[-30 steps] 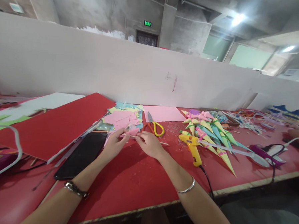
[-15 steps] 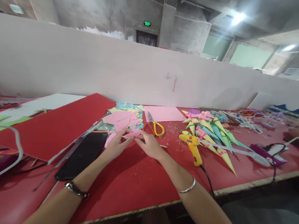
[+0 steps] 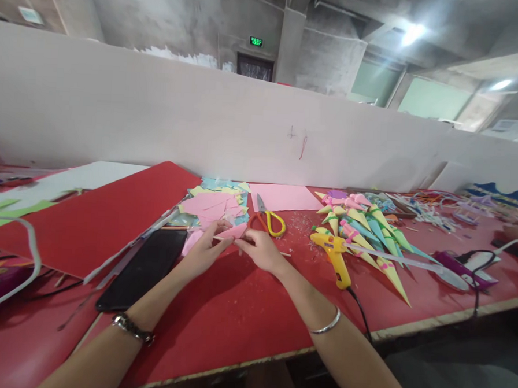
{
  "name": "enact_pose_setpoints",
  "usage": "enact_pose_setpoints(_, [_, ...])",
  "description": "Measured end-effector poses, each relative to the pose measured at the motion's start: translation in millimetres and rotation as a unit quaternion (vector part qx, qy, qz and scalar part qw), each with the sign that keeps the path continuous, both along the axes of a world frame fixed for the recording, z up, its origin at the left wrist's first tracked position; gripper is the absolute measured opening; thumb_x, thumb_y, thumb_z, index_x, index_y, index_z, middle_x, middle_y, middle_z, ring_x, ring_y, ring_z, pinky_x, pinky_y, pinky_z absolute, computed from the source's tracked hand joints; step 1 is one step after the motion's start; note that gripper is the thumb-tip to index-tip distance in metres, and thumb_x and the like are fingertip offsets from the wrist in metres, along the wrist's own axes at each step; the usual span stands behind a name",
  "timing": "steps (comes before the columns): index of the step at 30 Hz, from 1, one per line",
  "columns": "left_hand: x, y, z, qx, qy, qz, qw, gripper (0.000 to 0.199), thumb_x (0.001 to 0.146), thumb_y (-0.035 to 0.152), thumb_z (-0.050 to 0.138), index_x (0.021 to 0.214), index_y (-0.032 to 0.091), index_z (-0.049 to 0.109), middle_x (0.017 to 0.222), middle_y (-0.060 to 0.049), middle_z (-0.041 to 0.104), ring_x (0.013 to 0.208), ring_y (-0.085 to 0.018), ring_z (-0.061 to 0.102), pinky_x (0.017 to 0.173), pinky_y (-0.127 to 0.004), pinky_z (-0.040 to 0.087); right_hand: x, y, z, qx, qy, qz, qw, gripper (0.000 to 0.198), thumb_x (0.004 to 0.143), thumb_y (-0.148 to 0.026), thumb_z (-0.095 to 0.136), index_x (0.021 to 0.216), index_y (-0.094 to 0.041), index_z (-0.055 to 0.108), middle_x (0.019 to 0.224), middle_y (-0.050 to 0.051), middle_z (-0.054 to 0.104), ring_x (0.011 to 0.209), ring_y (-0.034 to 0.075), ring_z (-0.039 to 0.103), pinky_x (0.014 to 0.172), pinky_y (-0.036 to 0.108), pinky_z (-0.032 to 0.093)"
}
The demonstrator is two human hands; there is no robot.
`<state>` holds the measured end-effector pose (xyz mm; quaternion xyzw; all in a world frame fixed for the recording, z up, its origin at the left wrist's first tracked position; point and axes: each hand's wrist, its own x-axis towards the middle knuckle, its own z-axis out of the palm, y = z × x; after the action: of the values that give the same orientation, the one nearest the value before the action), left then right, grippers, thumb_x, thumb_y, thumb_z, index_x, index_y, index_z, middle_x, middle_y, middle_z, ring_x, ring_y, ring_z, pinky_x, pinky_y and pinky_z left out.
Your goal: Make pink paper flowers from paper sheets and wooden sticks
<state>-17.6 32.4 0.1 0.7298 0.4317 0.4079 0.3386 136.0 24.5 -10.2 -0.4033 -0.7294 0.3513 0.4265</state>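
Between my hands is a small piece of pink paper [image 3: 235, 232], raised and slightly bent above the red tabletop. My left hand [image 3: 203, 250] pinches its left side; a thin pale stick end shows by those fingers. My right hand [image 3: 262, 249] has thumb and fingers closed at the paper's right edge. Just behind the hands lie a pile of cut pink paper pieces [image 3: 210, 206] and scissors [image 3: 271, 222] with red and yellow handles. To the right of my right hand rests a yellow glue gun [image 3: 334, 257] with a long clear glue stick in it.
A black phone [image 3: 144, 269] lies beside my left forearm, near a large red sheet [image 3: 105, 220]. Several paper cones [image 3: 372, 226] are heaped at right. A pink sheet [image 3: 285, 197] lies against the white partition [image 3: 228, 123]. Cables trail at both sides.
The pink paper has turned a little and shows more of its face. My right fingers have shifted slightly along its right edge; the things on the table stay put.
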Motion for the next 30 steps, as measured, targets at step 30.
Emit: enact_pose_setpoints(30, [1.3,-0.6,2.7,0.014,0.049,0.016,0.999,0.039,0.073,0.048,0.033,0.046,0.02,0.039,0.042,0.006,0.031,0.042,-0.009,0.03,0.043,-0.024,0.026,0.4,4.3,-2.9,0.012,0.035,-0.01,0.999,0.017,0.077,-0.027,0.052,0.081,-0.013,0.061,0.067,0.002,0.061,0.06,0.012,0.055,0.059,0.022,0.042])
